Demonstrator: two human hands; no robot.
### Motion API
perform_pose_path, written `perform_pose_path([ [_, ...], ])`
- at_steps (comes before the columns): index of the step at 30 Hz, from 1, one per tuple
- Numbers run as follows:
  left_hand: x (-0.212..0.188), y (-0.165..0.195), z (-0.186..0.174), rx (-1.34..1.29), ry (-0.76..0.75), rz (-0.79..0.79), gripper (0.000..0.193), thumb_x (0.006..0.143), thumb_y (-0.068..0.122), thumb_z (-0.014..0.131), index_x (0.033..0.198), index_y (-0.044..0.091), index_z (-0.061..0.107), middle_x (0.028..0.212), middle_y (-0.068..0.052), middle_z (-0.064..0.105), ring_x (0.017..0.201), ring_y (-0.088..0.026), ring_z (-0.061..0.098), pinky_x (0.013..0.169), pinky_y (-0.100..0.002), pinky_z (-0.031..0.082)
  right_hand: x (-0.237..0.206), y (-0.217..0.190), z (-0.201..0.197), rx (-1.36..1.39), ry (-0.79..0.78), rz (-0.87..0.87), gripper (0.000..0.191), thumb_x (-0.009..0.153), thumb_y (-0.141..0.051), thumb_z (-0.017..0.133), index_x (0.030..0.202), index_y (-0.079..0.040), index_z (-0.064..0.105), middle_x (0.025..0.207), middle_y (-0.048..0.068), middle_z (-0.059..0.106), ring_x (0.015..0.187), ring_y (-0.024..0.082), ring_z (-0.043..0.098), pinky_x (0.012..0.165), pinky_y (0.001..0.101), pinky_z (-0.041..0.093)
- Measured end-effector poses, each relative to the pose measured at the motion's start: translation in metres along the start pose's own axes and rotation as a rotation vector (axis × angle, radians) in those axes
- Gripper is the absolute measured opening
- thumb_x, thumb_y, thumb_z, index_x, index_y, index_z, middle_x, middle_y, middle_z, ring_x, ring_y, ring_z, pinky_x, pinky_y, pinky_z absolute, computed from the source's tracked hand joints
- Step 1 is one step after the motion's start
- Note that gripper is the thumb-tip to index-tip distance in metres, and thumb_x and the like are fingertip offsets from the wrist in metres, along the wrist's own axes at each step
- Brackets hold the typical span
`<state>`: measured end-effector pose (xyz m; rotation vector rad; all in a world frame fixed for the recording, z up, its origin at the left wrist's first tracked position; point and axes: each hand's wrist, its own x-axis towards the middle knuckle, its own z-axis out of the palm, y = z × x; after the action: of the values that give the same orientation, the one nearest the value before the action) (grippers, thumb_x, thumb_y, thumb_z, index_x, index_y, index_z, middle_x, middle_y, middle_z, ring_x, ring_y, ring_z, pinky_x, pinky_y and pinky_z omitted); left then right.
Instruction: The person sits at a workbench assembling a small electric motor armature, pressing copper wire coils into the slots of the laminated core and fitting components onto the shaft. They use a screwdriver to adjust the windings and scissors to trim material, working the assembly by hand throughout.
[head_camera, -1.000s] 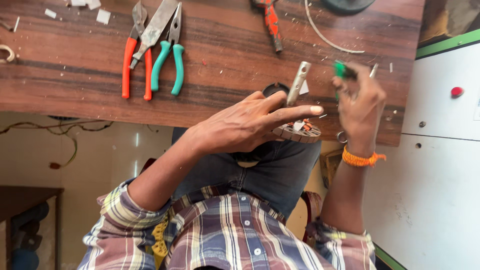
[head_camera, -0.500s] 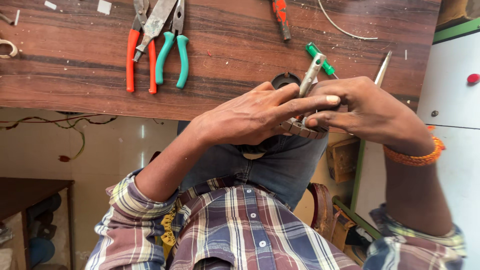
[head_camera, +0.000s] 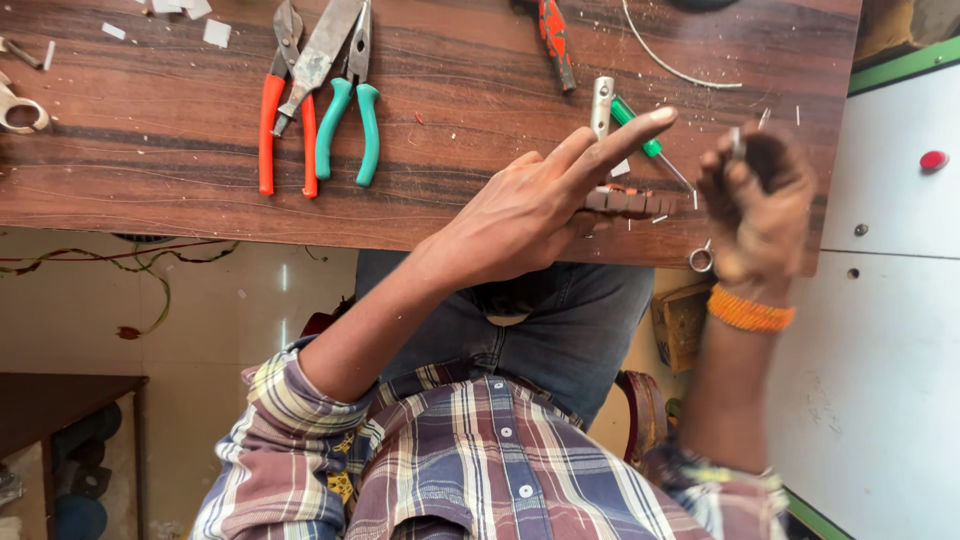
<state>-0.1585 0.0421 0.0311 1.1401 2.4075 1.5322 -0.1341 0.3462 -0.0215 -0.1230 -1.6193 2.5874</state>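
My left hand (head_camera: 525, 215) grips a small toothed metal part (head_camera: 628, 201) at the near edge of the wooden table (head_camera: 170, 170), index finger stretched out over it. A silver shaft (head_camera: 601, 100) rises from behind that finger, and a green-handled screwdriver (head_camera: 640, 135) lies beside it. My right hand (head_camera: 755, 200), with an orange band on the wrist, is closed to the right of the part and apart from it. A thin metal tool tip (head_camera: 736, 140) pokes above its fingers and a small ring (head_camera: 702, 260) hangs below. The right hand is blurred.
On the table lie orange-handled pliers (head_camera: 285, 120), teal-handled pliers (head_camera: 345, 115), a red-handled tool (head_camera: 556, 40), a curved wire (head_camera: 675, 68) and white scraps (head_camera: 215, 32). A white cabinet (head_camera: 880, 330) with a red button (head_camera: 933, 160) stands at the right.
Both hands were together on the toothed part. My right hand has now pulled away to the right, and my left hand has lifted the part up against the table edge.
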Motion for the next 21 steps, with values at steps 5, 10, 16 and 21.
perform_pose_path([
  [5,0.007,0.0,0.0,-0.062,0.102,-0.004,0.097,0.094,0.01,0.076,0.165,0.03,0.013,0.146,-0.016,0.057,0.117,-0.042,0.066,0.093,-0.048,0.056,-0.032,0.03,-0.008,0.436,-0.023,-0.073,0.016,0.103,-0.004,0.07,0.119,-0.004,0.067,0.103,0.01,0.071,0.086,0.017,0.069,0.074,0.0275,0.061],
  [10,0.006,-0.001,0.005,-0.02,0.143,-0.118,0.104,0.085,0.011,0.081,0.164,0.029,0.016,0.134,-0.013,0.065,0.109,-0.039,0.069,0.09,-0.05,0.056,-0.049,0.025,0.029,-0.289,0.073,-0.476,0.017,0.103,0.003,0.073,0.108,-0.008,0.062,0.103,0.002,0.063,0.088,0.012,0.062,0.075,0.0266,0.057],
  [16,0.001,-0.004,0.017,0.035,0.152,-0.034,0.093,0.093,0.003,0.071,0.166,0.028,0.017,0.132,-0.006,0.073,0.11,-0.027,0.073,0.087,-0.041,0.051,-0.052,0.05,0.07,-0.681,0.191,-0.884,0.019,0.096,0.002,0.075,0.1,-0.004,0.057,0.1,0.014,0.073,0.096,0.026,0.074,0.081,0.0319,0.061],
  [21,-0.004,-0.006,0.02,0.06,0.16,-0.014,0.089,0.097,0.007,0.071,0.166,0.027,0.019,0.131,-0.004,0.073,0.104,-0.026,0.072,0.089,-0.039,0.049,-0.052,0.067,0.08,-0.913,0.225,-0.98,0.019,0.089,0.006,0.079,0.093,-0.003,0.062,0.112,0.022,0.074,0.105,0.038,0.073,0.083,0.0363,0.064],
])
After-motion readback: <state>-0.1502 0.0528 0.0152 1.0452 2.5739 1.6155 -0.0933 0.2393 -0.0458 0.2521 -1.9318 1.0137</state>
